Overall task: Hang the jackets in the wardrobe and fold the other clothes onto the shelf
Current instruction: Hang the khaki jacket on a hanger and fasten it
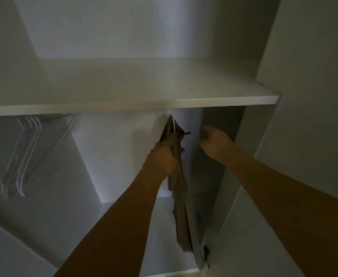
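A grey-brown jacket (182, 206) hangs on a white hanger (173, 122) inside the white wardrobe, just under the shelf (124, 106). My left hand (164, 156) grips the jacket near its collar, below the hanger's hook. To the right, my right hand (214, 140) is raised at the same height with fingers curled; something small and dark shows at its fingertips, too blurred to name. The jacket's lower part drops down past the wardrobe's right inner wall.
Several bare white hangers (26, 152) hang at the left of the hanging space. The shelf top above holds nothing. The wardrobe's right side panel (234, 176) stands close to my right arm, and a door or wall (313, 96) fills the right.
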{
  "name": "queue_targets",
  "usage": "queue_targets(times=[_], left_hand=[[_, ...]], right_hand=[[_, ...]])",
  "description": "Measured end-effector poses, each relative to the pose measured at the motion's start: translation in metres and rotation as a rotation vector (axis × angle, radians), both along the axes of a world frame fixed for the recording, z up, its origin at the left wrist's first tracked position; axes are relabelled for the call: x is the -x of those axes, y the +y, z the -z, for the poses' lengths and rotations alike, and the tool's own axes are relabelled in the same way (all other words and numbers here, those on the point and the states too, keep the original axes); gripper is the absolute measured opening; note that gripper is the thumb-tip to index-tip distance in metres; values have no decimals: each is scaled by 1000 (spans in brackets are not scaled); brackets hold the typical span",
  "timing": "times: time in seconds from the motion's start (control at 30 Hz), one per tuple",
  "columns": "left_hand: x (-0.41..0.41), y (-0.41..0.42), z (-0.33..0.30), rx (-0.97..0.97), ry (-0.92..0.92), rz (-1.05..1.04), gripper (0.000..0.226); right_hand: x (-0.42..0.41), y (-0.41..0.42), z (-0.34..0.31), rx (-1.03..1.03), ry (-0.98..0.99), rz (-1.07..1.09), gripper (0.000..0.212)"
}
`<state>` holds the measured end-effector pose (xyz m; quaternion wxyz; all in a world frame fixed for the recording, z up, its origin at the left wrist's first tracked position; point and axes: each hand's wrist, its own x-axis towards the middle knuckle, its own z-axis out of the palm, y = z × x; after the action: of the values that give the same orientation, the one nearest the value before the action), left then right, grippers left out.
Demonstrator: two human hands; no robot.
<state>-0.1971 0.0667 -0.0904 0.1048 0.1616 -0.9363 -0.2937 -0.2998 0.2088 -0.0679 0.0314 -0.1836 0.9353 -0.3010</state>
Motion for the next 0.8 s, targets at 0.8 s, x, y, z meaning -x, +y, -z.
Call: queue_targets(times=[0.8], left_hand=[[-221,276,57,349,143,1064,50]], right_hand=[[-443,302,76,-68,-105,703,51]])
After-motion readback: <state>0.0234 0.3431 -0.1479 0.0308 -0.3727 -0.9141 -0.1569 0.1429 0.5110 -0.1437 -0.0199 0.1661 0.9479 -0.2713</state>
